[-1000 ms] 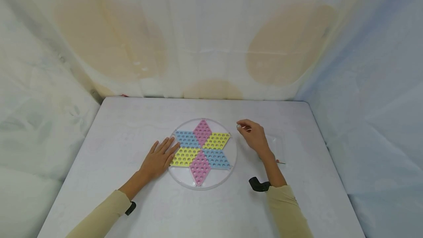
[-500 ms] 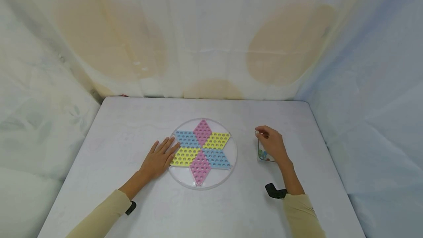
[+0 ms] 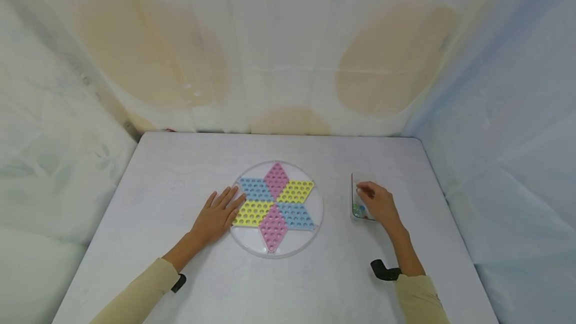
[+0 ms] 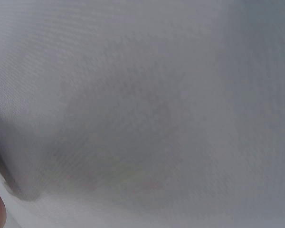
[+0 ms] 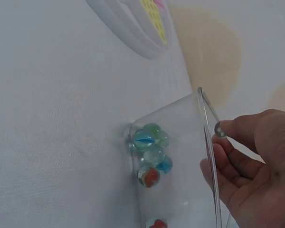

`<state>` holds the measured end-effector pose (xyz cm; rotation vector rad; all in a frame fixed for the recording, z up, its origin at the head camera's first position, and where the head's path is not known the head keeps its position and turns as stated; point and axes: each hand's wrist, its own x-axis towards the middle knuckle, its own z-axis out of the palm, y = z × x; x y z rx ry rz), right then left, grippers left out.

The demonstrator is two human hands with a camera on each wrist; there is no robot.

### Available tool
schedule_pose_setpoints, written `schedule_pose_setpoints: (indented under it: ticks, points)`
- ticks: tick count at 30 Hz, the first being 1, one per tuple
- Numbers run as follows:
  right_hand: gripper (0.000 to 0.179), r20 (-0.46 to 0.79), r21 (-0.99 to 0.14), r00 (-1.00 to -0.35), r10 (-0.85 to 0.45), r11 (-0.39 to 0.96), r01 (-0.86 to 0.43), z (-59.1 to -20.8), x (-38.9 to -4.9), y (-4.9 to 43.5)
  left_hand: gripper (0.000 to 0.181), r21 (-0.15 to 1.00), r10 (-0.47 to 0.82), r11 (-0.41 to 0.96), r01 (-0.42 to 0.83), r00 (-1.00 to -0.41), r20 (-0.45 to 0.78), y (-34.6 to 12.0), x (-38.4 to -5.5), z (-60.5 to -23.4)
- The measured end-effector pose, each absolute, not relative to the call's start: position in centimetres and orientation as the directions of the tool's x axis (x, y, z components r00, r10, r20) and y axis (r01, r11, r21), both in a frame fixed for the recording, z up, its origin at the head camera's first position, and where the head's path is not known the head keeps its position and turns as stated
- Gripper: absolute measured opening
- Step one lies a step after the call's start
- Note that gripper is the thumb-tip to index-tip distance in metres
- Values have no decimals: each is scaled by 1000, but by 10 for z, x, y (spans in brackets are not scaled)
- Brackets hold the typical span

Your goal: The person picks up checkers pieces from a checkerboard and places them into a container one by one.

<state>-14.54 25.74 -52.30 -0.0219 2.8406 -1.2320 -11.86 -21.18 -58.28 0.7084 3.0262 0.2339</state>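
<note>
A round, clear-rimmed Chinese checkers board (image 3: 250, 242) with a pink, yellow and blue star of holes lies mid-table. My left hand (image 3: 214, 220) rests with fingers spread on its left edge. Over a clear plastic box (image 3: 352, 195) to the board's right is my right hand (image 3: 379, 204). In the right wrist view its thumb and fingers pinch a small glassy marble (image 5: 220, 129) at the level of the box rim. Several marbles (image 5: 149, 176) with green, blue and red swirls lie at the bottom of the box. The left wrist view shows mostly blurred pale cloth.
A white cloth covers the table (image 3: 324, 284). Pale curtains (image 3: 279, 64) hang behind it and on both sides. The board and the box stand apart, with a strip of tabletop between them.
My right hand has moved right and toward me, from beside the board's right edge to over the box, with the marble pinched. The left hand and the board have stayed put.
</note>
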Motion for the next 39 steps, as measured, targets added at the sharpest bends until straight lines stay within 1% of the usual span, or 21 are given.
schedule_pose_setpoints:
  ticks: [13, 21, 28, 39]
  points:
    - [26, -115, -678, -992, -52, 734, 40, -530, -142, 254, 53, 175, 443, 882, 437, -897, 5, -211, -118, -581]
    - [25, -126, -660, -990, -69, 751, 31, -535, -141, 253, 54, 147, 448, 884, 444, -894, 9, -213, -118, -585]
    - [23, -123, -648, -989, -76, 761, 22, -534, -141, 251, 54, 157, 449, 882, 445, -893, 10, -213, -118, -585]
    - [23, -138, -642, -987, -80, 766, 27, -534, -140, 251, 55, 134, 463, 878, 460, -886, 11, -213, -119, -584]
